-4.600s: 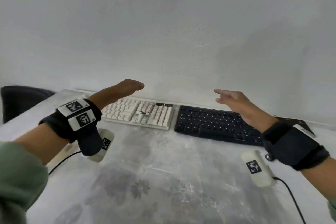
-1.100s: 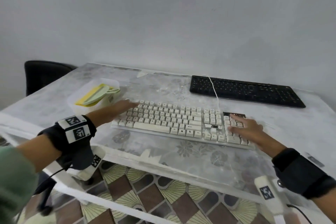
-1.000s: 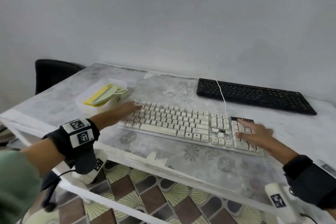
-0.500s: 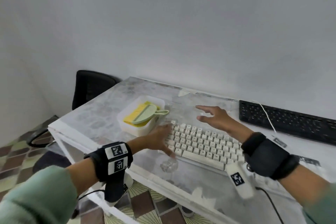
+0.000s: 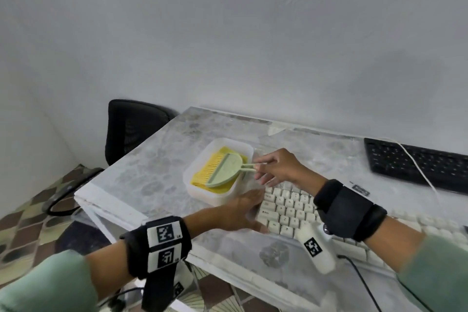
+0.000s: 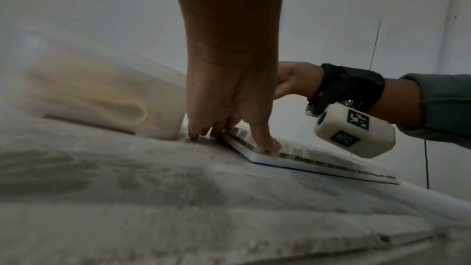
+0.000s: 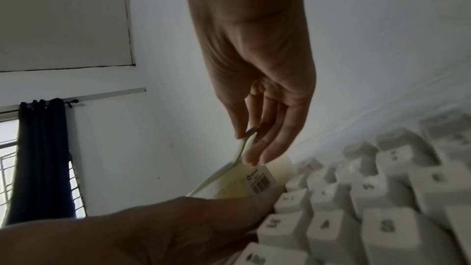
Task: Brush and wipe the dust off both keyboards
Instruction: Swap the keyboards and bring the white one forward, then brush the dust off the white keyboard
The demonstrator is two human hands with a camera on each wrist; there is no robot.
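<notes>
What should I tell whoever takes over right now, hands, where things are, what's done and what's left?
Right hand: pinches the loop handle of the green brush, which lies in the white tub on a yellow cloth.
Left hand: fingers straight, resting at the left end of the white keyboard, thumb on its keys.
Black keyboard: at the back of the table, beside the wall, untouched by either hand.
Done: nothing visibly cleaned.
Left: lift the brush out, brush both keyboards, then wipe them.
</notes>
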